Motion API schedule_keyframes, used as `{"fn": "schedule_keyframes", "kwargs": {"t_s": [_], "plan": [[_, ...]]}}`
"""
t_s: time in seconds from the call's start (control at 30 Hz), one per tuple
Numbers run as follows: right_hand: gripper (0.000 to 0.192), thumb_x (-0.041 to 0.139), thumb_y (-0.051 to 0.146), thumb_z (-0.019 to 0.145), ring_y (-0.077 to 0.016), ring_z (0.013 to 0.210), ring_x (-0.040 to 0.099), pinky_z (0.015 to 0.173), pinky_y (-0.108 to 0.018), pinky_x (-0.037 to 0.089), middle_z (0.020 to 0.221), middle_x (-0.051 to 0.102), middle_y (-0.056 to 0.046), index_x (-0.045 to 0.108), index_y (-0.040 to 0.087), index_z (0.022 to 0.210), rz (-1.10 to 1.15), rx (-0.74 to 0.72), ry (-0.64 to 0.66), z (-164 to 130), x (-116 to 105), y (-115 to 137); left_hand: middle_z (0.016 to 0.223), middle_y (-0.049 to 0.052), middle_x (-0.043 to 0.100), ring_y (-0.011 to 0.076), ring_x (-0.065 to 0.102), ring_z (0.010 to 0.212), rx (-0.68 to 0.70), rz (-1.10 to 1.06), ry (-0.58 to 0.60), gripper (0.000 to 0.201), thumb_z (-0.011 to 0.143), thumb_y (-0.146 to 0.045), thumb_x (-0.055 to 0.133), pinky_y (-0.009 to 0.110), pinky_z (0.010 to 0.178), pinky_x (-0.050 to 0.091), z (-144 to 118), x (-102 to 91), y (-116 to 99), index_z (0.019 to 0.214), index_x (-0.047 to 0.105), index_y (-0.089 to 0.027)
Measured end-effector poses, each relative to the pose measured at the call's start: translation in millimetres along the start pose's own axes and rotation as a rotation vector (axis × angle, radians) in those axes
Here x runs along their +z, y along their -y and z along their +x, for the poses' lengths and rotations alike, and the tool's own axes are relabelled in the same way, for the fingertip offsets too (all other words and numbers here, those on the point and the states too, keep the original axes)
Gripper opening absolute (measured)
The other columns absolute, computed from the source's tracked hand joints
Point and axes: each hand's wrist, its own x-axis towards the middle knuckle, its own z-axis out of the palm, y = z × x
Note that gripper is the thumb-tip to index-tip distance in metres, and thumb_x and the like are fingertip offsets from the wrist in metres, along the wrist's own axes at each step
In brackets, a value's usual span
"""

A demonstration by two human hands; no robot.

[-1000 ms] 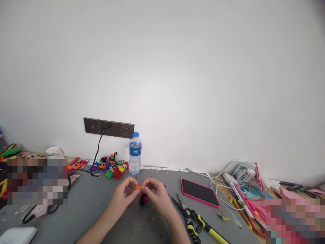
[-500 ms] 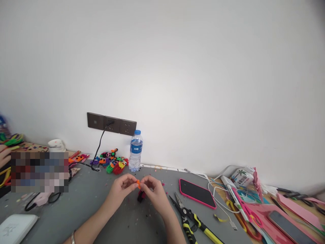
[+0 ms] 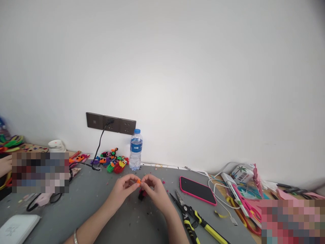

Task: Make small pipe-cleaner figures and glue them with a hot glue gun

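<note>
Between my two hands, above the grey table mat, is a small orange piece of pipe cleaner (image 3: 138, 181). My left hand (image 3: 125, 189) pinches it from the left with thumb and forefinger. From the right, the fingertips of my right hand (image 3: 153, 189) close on the same piece, mostly covering it. Just below the fingertips a small black and pink fuzzy piece (image 3: 141, 195) shows, partly hidden by my right hand; I cannot tell whether it is joined to the orange piece.
Behind my hands stand a water bottle (image 3: 136, 150) and several colourful fuzzy figures (image 3: 118, 164). To the right lie pliers (image 3: 186, 211), a pink-edged phone (image 3: 198, 190), white cables and scissors (image 3: 254, 211). A white box (image 3: 19, 228) sits front left. Another person's hand (image 3: 5, 165) is at far left.
Less of the orange piece shows between my fingertips, which have come slightly closer together. The view has shifted a little. The other person's hand at far left has moved slightly.
</note>
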Motion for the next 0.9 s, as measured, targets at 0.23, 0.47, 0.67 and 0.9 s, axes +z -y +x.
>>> {"fn": "schedule_keyframes", "kwargs": {"t_s": [0.23, 0.47, 0.67, 0.9], "plan": [[0.017, 0.056, 0.034, 0.084, -0.0137, 0.057, 0.046, 0.056, -0.024, 0.035, 0.061, 0.054, 0.002, 0.06, 0.019, 0.076, -0.299, 0.15, -0.057, -10.4, -45.5, -4.5, 0.068, -0.002, 0.056, 0.0146, 0.053, 0.062, -0.058, 0.001, -0.042, 0.032, 0.072, -0.049, 0.067, 0.023, 0.054, 0.039, 2.8, -3.1, 0.2, 0.085, 0.061, -0.021], [0.012, 0.06, 0.023, 0.072, -0.0161, 0.061, 0.057, 0.055, -0.024, 0.039, 0.064, 0.067, -0.002, 0.067, 0.017, 0.066, -0.408, 0.244, -0.034, -16.6, -51.3, -26.6, 0.074, 0.002, 0.064, 0.0188, 0.062, 0.068, -0.098, 0.004, -0.026, 0.039, 0.07, -0.056, 0.066, 0.025, 0.057, 0.044, 5.4, -3.7, 1.8, 0.083, 0.064, -0.02], [0.023, 0.05, 0.03, 0.081, -0.0237, 0.079, 0.064, 0.072, -0.032, 0.047, 0.082, 0.071, -0.007, 0.07, 0.019, 0.083, -0.458, 0.174, -0.263, -13.8, -63.5, -21.6, 0.062, -0.001, 0.057, 0.0173, 0.056, 0.062, -0.053, 0.101, -0.028, 0.038, 0.073, -0.057, 0.065, 0.024, 0.054, 0.041, 5.2, -5.1, 0.2, 0.078, 0.065, -0.02], [0.027, 0.05, 0.036, 0.083, -0.0392, 0.107, 0.056, 0.097, -0.064, 0.025, 0.117, 0.06, -0.018, 0.062, 0.021, 0.102, -0.591, 0.321, -0.703, -9.2, -72.6, -31.2, 0.076, 0.004, 0.063, 0.0185, 0.055, 0.066, -0.02, 0.152, -0.042, 0.035, 0.071, -0.056, 0.067, 0.024, 0.054, 0.042, 4.4, -4.8, -2.9, 0.076, 0.064, -0.021]]}}
